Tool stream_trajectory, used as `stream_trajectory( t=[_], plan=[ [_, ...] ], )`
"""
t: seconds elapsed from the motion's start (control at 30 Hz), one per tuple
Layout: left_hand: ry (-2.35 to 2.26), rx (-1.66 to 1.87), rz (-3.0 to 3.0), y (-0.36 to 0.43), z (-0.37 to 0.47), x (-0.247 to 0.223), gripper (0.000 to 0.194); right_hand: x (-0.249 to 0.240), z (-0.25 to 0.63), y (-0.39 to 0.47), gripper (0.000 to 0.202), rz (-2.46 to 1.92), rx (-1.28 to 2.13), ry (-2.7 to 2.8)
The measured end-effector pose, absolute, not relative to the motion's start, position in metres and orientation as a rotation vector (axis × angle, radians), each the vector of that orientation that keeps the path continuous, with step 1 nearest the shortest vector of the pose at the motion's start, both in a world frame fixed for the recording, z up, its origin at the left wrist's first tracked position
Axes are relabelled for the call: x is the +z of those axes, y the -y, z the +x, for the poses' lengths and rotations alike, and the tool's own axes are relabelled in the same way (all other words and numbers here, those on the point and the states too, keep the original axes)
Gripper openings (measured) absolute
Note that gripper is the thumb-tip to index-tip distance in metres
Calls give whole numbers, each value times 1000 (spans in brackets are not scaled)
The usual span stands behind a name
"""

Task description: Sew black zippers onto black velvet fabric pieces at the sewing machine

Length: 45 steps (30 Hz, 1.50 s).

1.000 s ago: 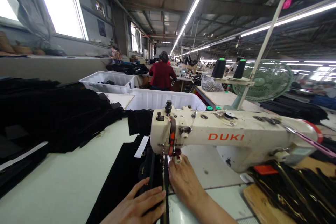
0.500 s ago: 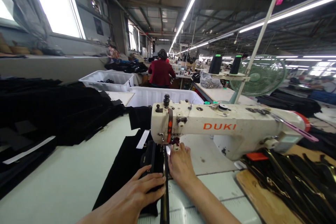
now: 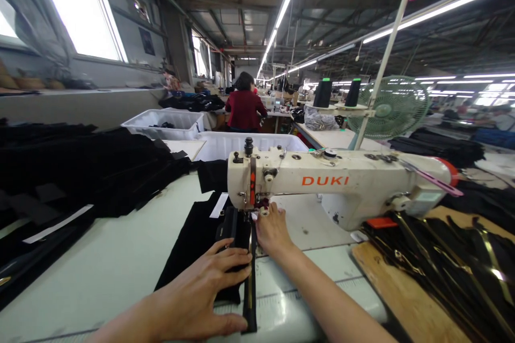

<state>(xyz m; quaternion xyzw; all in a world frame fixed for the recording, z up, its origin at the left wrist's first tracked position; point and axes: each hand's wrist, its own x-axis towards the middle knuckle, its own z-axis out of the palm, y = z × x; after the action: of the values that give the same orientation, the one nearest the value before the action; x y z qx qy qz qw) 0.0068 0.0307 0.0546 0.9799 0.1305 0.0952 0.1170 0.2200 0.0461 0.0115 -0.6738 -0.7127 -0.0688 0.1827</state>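
A black fabric piece (image 3: 181, 249) lies on the pale table, partly under the head of the white sewing machine (image 3: 289, 174). Along its right edge runs a black zipper strip (image 3: 250, 278) with gold teeth. My left hand (image 3: 209, 284) rests flat with fingers spread across the fabric and the strip's edge, its thumb near the strip's lower end. Close to the needle area, my right hand (image 3: 273, 230) has its fingers bent at the strip's far end; what its fingertips hold is hidden. A white label strip (image 3: 219, 205) lies on the fabric.
Black fabric piles (image 3: 80, 171) cover the left side. On the right, gold-toothed zipper strips (image 3: 442, 257) lie on a wooden board (image 3: 386, 284). Behind the machine are white bins (image 3: 257, 142), thread cones (image 3: 323, 94), a green fan (image 3: 394, 107) and a person in red (image 3: 244, 110).
The fabric and zipper strip have shifted slightly away, toward the machine. My left thumb has spread away from the fingers, down to the strip's lower end. The camera view has shifted a little.
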Motion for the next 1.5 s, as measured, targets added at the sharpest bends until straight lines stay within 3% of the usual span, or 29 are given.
stream_trajectory(
  t=[0.43, 0.57, 0.7, 0.87, 1.03, 1.2, 1.33, 1.5],
  plan=[
    [-391, 259, 3000, -25, 4, 60, 63, 15, 245, -83, 11, -1703, -106, 2085],
    [-433, 497, 3012, -20, 4, 54, 62, 14, 253, -47, 29, -1530, -70, 2145],
    [-491, 671, 3003, -27, 9, 26, 48, 4, 251, -19, 33, -1303, 27, 2276],
    [-480, 653, 3028, -47, 16, 8, 51, -4, 249, -25, 42, -1283, 77, 2232],
    [-466, 514, 3018, -58, 16, 36, 43, -9, 250, -31, 50, -1313, -17, 2248],
    [-457, 567, 3070, -64, 15, 65, 62, -5, 251, -29, 44, -1241, -11, 2180],
    [-457, 527, 3110, -75, 15, 56, 79, -1, 252, -27, 39, -1102, 19, 2195],
    [-332, 639, 3070, -84, 14, 34, 55, -3, 254, -28, 35, -1030, 30, 2203]
  ],
)
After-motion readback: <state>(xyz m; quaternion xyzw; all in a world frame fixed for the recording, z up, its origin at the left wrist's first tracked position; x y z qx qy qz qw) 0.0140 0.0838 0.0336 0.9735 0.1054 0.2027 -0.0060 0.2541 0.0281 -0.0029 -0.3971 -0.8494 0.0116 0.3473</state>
